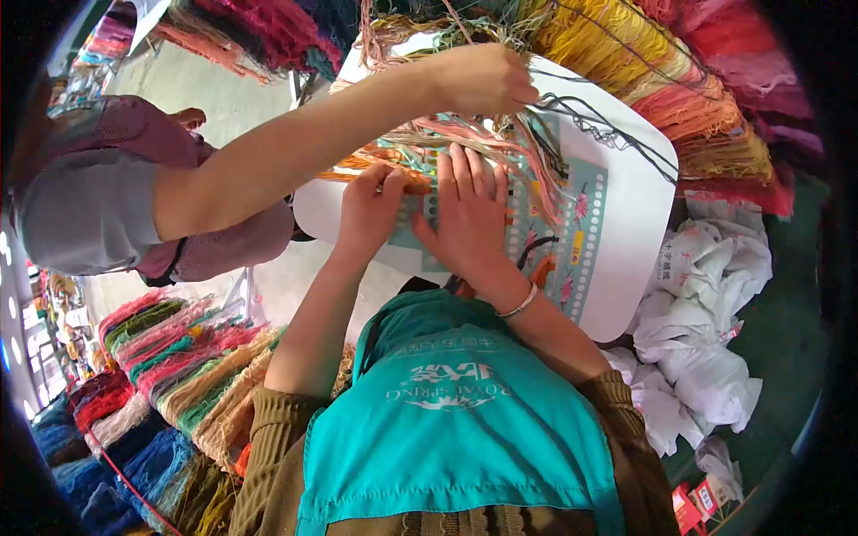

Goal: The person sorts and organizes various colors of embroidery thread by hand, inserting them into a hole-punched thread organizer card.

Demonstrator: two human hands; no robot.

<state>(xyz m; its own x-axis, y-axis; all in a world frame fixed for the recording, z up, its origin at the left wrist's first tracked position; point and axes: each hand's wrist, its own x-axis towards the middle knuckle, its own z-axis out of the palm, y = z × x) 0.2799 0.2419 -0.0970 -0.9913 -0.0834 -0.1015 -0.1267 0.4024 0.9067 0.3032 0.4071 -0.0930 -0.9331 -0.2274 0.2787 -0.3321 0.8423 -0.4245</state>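
My right hand lies flat with its fingers stretched over a blue-green thread card with rows of white holes and pink flowers. Beside it my left hand has its fingers curled closed at a bundle of orange embroidery thread. Pink and beige threads run across the card just beyond my fingertips. A dark thread and more orange thread show on the card right of my right wrist. Part of the card is hidden under my hands.
From the left another person's arm reaches over mine, its closed hand above the white table. Yellow and orange skeins hang at the far right. White plastic bags lie at right; colored skeins lie at lower left.
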